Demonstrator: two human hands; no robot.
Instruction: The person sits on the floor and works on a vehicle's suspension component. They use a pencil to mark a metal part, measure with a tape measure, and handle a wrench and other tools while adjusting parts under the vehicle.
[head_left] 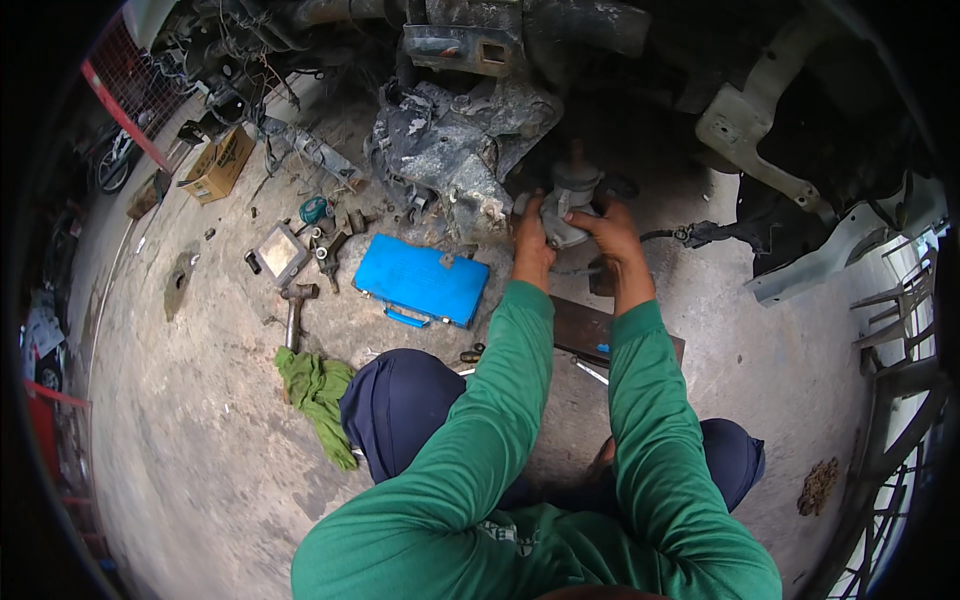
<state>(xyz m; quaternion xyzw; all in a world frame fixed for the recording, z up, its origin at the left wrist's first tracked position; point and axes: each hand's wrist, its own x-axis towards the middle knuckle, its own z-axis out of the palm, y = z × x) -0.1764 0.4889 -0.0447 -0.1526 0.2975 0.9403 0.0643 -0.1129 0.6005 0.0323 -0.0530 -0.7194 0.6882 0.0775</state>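
Note:
Both arms, in green sleeves, reach forward to a grey metal car part [572, 218] with a round, stepped body and a narrow shaft standing up from its top. On its left side my left hand [534, 238] is closed around the edge. My right hand [610, 235] grips the opposite side, thumb laid over the front of the casting. The fingers beneath the part are hidden. Just left of it hangs a dirty, grease-caked metal assembly [455, 150] of the vehicle. A black cable with a connector [705, 234] runs off to the right of my right hand.
A blue toolbox [423, 280] lies left of my arms, near a hammer [293, 318], a green cloth [320, 395] and a square tray [282, 254]. A brown board [570, 328] lies below my forearms. Farther left stands a cardboard box [220, 167]. A bent metal bracket [745, 130] hangs at upper right.

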